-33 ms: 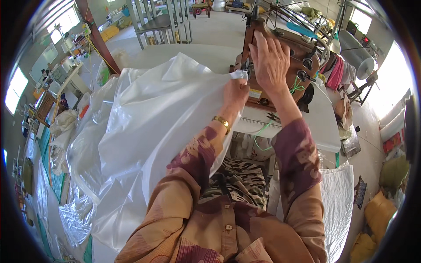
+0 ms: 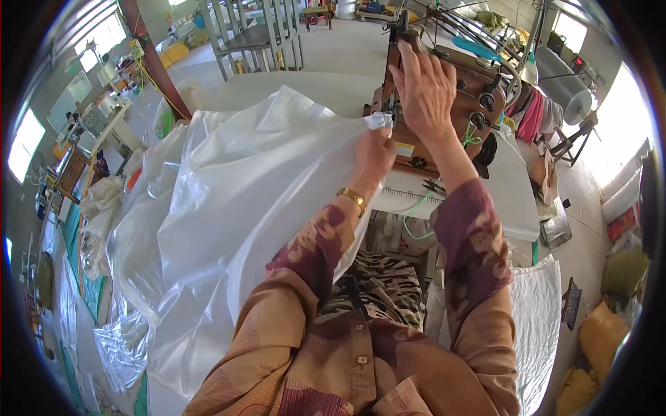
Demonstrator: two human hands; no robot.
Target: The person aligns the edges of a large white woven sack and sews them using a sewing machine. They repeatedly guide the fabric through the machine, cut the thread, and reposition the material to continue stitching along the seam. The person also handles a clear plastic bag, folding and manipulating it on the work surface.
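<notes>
A large sheet of shiny white film (image 2: 229, 173) spreads over the table's left half and drapes down its front. My left hand (image 2: 377, 156) is closed on the gathered corner of this sheet, right beside the needle end of a brown sewing machine (image 2: 468, 90). Fingers stretched and a little apart, my right hand (image 2: 427, 93) lies over the machine's head with nothing in its grasp. Small dark thread snips (image 2: 435, 186) lie on the table just in front of the machine, near a green thread (image 2: 418, 208). The needle itself is hidden from me.
The white table (image 2: 305, 82) curves around the machine. A grey chair (image 2: 253, 41) stands beyond it. White sheeting (image 2: 538, 319) hangs at my right, and yellow sacks (image 2: 600, 333) lie on the floor there. A brown post (image 2: 149, 55) rises at the left.
My left hand has shifted very slightly toward me, still gripping the white film. The right hand stays on the machine's head, almost unmoved.
</notes>
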